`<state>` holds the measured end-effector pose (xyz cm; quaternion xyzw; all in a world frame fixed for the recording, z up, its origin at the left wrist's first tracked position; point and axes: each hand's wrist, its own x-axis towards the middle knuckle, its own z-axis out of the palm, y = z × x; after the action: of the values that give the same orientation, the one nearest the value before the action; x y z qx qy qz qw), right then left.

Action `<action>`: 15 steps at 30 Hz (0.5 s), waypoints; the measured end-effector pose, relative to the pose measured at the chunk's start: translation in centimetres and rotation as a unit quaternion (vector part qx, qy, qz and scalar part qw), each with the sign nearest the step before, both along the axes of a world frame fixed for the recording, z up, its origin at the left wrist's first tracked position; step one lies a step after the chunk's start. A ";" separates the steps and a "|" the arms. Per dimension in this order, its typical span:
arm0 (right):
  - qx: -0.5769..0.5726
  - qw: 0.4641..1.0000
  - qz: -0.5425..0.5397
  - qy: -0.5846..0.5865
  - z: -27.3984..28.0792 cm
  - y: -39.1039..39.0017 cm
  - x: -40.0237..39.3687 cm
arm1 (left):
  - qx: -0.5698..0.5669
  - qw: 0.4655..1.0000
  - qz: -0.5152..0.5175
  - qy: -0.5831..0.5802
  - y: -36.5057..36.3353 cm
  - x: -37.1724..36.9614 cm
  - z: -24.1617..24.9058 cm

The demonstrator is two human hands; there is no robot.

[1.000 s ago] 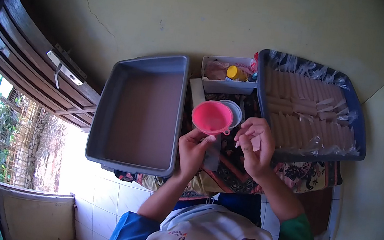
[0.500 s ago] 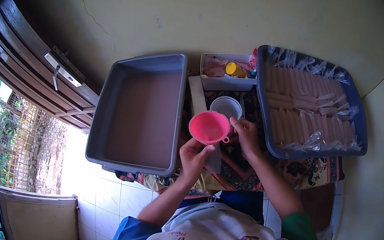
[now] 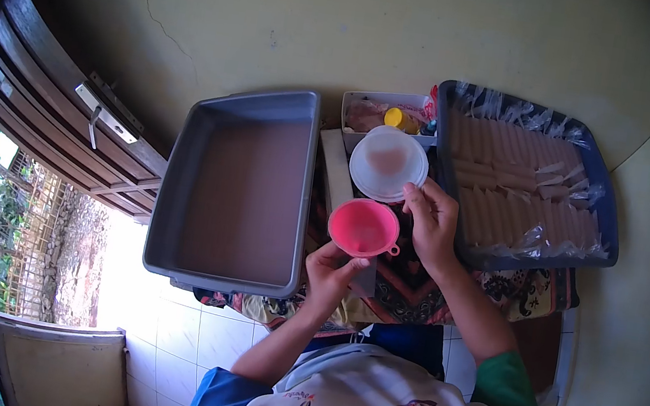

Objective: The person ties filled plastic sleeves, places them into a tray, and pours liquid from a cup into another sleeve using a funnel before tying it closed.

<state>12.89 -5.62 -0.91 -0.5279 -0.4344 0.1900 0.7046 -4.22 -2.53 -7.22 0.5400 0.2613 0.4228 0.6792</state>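
Observation:
A pink funnel (image 3: 364,228) sits upright in my left hand (image 3: 329,277), whose fingers are closed around its lower part. Beneath it hangs a clear plastic bag (image 3: 365,278), partly hidden by my hand and the funnel. My right hand (image 3: 433,225) pinches the near right edge of a white plastic cup (image 3: 359,165), thumb on top. A little brownish liquid (image 3: 387,160) shows inside the cup. The cup is raised just beyond the funnel, apart from it.
At left stands a large grey tub (image 3: 302,200) of brownish liquid. A blue tub (image 3: 528,262) at right holds rows of filled plastic tubes (image 3: 506,154). Behind is a white box (image 3: 345,106) with a yellow-lidded jar (image 3: 394,117). Patterned cloth (image 3: 428,296) covers the table.
My right hand has lifted the white cup up from the table, and it looks larger and nearer. The funnel in my left hand has shifted slightly right and toward my body.

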 end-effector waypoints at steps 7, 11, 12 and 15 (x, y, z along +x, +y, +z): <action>0.063 0.977 -0.044 -0.200 2.7 -1.3 0.9 | 0.013 1.000 -0.009 0.006 0.1 0.3 2.3; 0.107 0.938 -0.083 -0.320 5.2 -2.2 0.7 | 0.011 1.000 -0.018 0.018 0.3 0.8 3.5; 0.103 0.931 -0.092 -0.339 5.4 -2.4 0.6 | 0.038 0.999 -0.014 0.009 0.4 1.0 3.6; 0.114 0.918 -0.099 -0.367 5.4 -2.6 1.1 | 0.055 0.998 -0.012 0.016 0.4 1.4 4.3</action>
<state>14.00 -8.18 4.49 -0.5167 -0.6268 -0.1391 0.5664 -2.82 -2.13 -2.94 0.5866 0.2422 0.4191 0.6493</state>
